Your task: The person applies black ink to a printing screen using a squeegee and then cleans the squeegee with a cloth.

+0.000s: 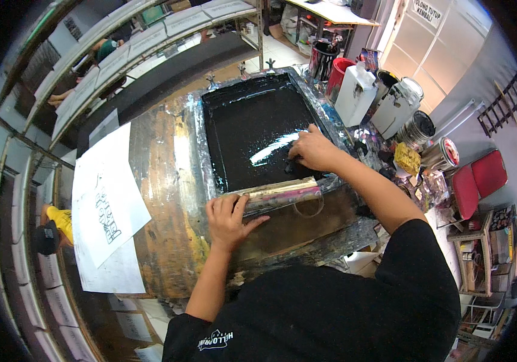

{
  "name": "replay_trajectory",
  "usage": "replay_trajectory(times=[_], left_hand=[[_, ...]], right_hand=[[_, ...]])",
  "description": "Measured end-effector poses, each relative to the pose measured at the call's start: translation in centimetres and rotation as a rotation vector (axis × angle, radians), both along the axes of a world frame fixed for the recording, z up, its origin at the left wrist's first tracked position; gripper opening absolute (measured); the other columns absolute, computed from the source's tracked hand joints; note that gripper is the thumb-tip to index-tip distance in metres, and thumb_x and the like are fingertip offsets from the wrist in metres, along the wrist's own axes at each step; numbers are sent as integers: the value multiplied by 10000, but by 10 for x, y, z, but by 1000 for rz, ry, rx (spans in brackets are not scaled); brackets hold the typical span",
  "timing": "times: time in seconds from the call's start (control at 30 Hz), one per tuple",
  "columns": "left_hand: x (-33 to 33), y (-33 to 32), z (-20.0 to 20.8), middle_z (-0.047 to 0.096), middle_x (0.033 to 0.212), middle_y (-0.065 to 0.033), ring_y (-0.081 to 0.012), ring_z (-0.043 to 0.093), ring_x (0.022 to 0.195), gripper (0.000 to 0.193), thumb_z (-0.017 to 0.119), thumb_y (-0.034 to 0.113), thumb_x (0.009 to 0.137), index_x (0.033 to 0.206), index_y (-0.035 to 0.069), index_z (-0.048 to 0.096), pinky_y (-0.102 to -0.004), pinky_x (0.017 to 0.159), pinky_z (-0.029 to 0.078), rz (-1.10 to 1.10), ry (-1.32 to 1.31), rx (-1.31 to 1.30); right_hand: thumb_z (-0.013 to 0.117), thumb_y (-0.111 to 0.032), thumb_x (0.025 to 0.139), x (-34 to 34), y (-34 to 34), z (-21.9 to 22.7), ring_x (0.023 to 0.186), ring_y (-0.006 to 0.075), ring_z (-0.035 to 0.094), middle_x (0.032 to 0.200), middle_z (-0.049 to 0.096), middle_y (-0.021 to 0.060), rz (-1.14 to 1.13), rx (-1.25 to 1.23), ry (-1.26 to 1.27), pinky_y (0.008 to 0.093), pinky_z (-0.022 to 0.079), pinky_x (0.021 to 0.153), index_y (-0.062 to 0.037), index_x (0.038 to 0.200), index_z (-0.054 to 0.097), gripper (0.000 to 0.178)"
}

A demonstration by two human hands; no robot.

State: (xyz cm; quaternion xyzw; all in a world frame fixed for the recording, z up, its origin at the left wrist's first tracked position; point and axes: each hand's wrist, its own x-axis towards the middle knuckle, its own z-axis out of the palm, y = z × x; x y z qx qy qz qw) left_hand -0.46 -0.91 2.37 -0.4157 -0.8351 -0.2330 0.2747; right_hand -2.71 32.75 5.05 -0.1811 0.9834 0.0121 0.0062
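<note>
A screen-printing frame (200, 130) with a dark mesh lies on the worn wooden table. My right hand (315, 151) is closed on a dark rag (293, 166), mostly hidden under the fingers, and presses it to the mesh. Beside it, a bright streak (273, 149) shows through the dark surface. My left hand (229, 218) lies at the near left corner of the frame, its fingers stretched over the edge and its thumb apart. Next to those fingertips, a stained wooden bar (282, 192) runs along the frame's near side.
White printed sheets (104, 193) lie on the table (162, 241) at left. Bottles, cans and a red container (338, 78) crowd the right side, with a yellow sponge (407, 158). Drying racks (150, 45) stand at far left, where a person in yellow (60, 222) shows. A red chair (478, 181) stands right.
</note>
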Motion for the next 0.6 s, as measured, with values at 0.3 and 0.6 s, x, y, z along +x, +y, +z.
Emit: replay_trajectory(times=[0.3,0.6], left_hand=[[4,-1,-12,632,1113,-75,-277,595,1017,647,847,533,743,1197,109,668,-497,937,419,10,17,-20],[3,1,-13,639,1130,-80,-290,599,1038,636,861,495,745,1214,110,670,-477,924,429,3,27,-29]], right_hand=[[740,-185,807,26,37,-13,1025,230,644,935,756,21,-353,66,122,462,376,948,-215,980,809,189],[787,-272,807,45,64,9,1059,312,704,1078,768,107,-474,-562,-8,455,495,962,-161,1059,810,276]])
